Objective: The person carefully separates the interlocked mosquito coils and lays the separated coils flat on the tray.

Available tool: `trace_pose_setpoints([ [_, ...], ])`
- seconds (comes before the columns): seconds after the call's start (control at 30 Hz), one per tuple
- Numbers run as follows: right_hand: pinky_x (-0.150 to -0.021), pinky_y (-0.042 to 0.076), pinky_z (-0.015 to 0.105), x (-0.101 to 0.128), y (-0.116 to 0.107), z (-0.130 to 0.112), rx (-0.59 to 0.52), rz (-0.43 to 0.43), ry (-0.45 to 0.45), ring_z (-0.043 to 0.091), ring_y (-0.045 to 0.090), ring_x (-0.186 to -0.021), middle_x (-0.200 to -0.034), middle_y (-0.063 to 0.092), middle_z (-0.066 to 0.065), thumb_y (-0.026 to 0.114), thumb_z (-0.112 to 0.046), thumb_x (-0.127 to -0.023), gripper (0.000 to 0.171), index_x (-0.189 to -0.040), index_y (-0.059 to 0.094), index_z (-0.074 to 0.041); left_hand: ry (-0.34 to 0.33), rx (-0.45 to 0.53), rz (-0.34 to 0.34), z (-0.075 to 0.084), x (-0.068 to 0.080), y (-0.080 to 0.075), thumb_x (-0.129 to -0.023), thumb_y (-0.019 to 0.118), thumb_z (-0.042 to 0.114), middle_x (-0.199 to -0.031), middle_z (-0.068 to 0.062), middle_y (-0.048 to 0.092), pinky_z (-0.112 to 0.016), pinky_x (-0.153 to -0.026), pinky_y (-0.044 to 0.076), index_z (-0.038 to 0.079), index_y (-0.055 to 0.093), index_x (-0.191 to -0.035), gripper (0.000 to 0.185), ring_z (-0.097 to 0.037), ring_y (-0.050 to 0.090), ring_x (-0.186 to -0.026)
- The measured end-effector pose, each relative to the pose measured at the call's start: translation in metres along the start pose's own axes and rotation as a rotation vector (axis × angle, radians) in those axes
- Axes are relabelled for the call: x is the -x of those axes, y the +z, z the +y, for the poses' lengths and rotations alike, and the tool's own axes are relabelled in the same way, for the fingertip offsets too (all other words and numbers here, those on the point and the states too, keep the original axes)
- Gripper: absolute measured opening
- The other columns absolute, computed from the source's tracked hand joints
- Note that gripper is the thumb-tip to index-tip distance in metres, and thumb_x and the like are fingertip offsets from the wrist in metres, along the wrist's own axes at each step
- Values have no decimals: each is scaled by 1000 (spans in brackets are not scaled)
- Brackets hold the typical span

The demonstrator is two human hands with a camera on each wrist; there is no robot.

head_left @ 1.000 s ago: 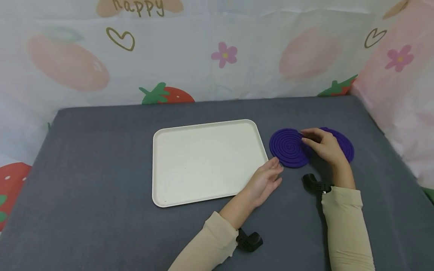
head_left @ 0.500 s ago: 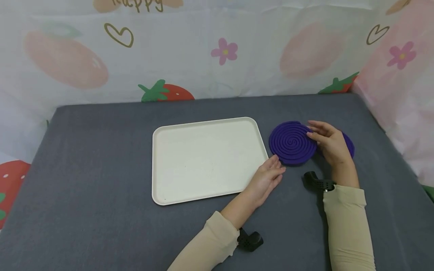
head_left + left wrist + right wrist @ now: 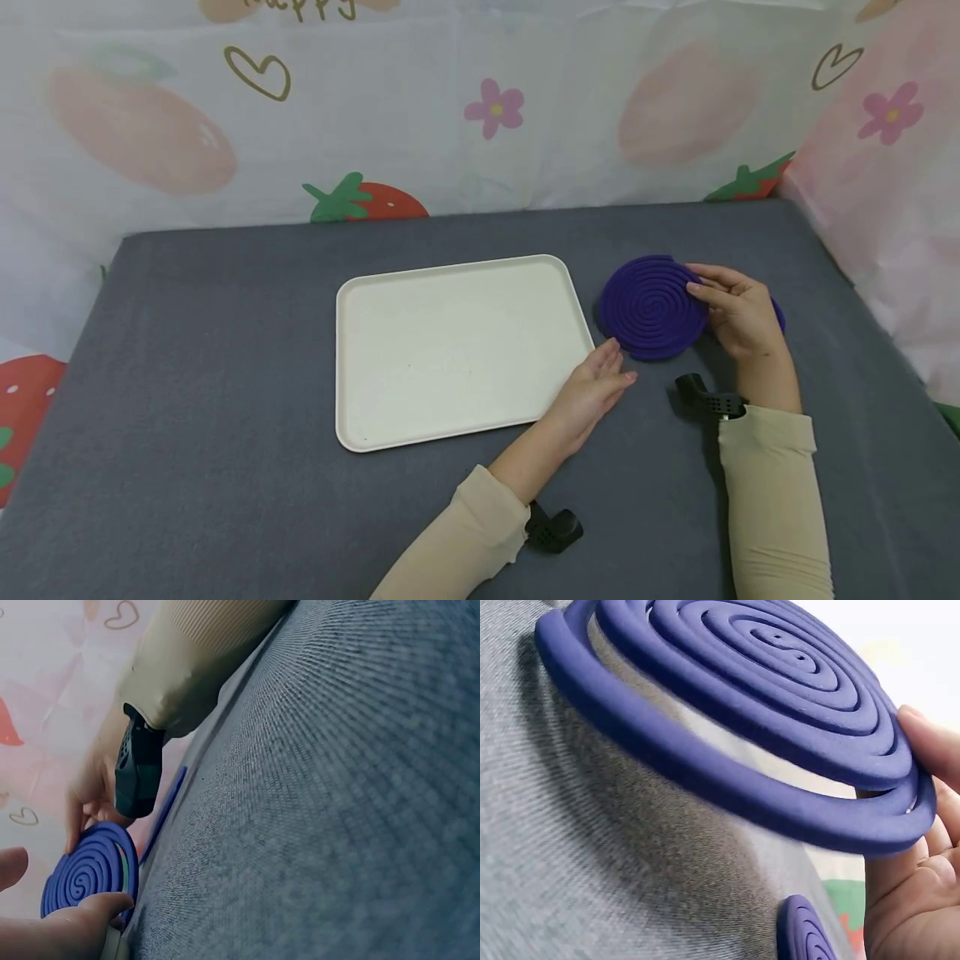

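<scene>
A purple spiral trivet (image 3: 652, 308) is pinched at its right edge by my right hand (image 3: 744, 321), thumb on the upper face. It is tilted, its right side raised off the cloth. In the right wrist view, the outer coil of the trivet (image 3: 727, 776) sags away from the inner rings. My left hand (image 3: 581, 396) is held with fingers extended, fingertips right at the trivet's lower left rim and over the tray's right edge. Mostly hidden behind the right hand, a second purple spiral trivet (image 3: 778, 315) lies flat; part of this trivet (image 3: 808, 934) shows in the right wrist view.
A cream rectangular tray (image 3: 457, 350) lies left of the trivets on the grey cloth-covered table (image 3: 225, 500). Behind stands a white curtain (image 3: 555, 100) printed with strawberries and flowers. Each wrist wears a black camera mount (image 3: 555, 530).
My right hand has taken hold of the left trivet's right edge and lifted that side, drawing slightly right and uncovering less of the second trivet. The left hand has barely moved.
</scene>
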State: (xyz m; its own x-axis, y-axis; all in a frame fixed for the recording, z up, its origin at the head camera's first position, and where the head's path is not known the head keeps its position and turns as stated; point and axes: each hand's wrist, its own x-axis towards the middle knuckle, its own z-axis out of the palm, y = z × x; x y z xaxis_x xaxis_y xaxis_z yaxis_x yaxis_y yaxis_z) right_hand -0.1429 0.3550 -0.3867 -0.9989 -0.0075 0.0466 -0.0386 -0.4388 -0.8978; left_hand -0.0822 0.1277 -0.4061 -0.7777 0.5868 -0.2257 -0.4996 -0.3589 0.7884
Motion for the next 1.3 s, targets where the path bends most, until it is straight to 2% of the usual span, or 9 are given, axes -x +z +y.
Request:
trace_pose_setpoints([
  [0.17, -64, 56, 24, 0, -1, -2, -47, -17, -2, 18, 67, -80, -89, 71, 13, 46, 21, -88, 32, -101, 70, 6, 2, -52, 1, -1, 0, -1, -95, 48, 2, -155, -15, 12, -39, -113, 20, -3, 11, -149, 65, -24, 15, -142],
  [0.47, -67, 56, 26, 3, 4, -9, -137, -69, -49, 22, 68, -83, -92, 70, 17, 40, 24, -89, 33, -103, 67, 11, 15, -39, 8, -1, -1, -1, -94, 48, 0, -155, -17, 13, -39, -113, 21, -4, 12, -148, 65, -25, 17, -141],
  [0.6, -69, 56, 27, 3, 12, -10, -118, -139, -49, 23, 68, -84, -93, 70, 18, 36, 25, -89, 37, -104, 66, 11, 36, 6, -28, -1, -1, -2, -96, 47, -1, -155, -18, 13, -36, -113, 22, -4, 10, -148, 64, -25, 17, -141],
  [0.7, -70, 56, 27, 2, 18, -9, -71, -197, -34, 23, 67, -86, -95, 70, 17, 35, 26, -89, 38, -106, 66, 10, 53, 72, -40, -2, -2, -4, -95, 45, -4, -153, -18, 18, -34, -111, 25, -5, 12, -148, 62, -25, 21, -140],
  [0.8, -70, 55, 25, 2, 23, -7, -2, -236, -18, 20, 67, -84, -95, 70, 14, 36, 24, -90, 39, -107, 67, 7, 61, 118, -12, -2, -2, -4, -95, 45, -7, -149, -19, 29, -34, -110, 29, -6, 21, -145, 56, -26, 30, -136],
  [1.03, -69, 56, 25, -1, 31, -2, 47, -292, 15, 19, 67, -82, -95, 70, 12, 38, 21, -91, 38, -109, 66, 4, 100, 101, 89, -5, -1, -1, -95, 50, -4, -133, -21, 50, -34, -101, 41, -10, 43, -133, 39, -28, 48, -123],
  [1.13, -70, 56, 26, -1, 36, 0, 44, -303, 36, 19, 67, -84, -96, 70, 11, 40, 18, -92, 36, -110, 67, 1, 129, 94, 121, -5, -1, -2, -95, 51, -3, -128, -21, 53, -34, -97, 45, -11, 46, -129, 35, -30, 52, -118],
  [1.3, -67, 56, 25, -3, 43, 3, 75, -331, 100, 16, 66, -81, -94, 70, 7, 40, 13, -95, 36, -111, 66, -4, 188, 82, 136, -3, 0, -6, -96, 49, -2, -128, -23, 53, -34, -96, 46, -11, 45, -129, 34, -33, 53, -115],
])
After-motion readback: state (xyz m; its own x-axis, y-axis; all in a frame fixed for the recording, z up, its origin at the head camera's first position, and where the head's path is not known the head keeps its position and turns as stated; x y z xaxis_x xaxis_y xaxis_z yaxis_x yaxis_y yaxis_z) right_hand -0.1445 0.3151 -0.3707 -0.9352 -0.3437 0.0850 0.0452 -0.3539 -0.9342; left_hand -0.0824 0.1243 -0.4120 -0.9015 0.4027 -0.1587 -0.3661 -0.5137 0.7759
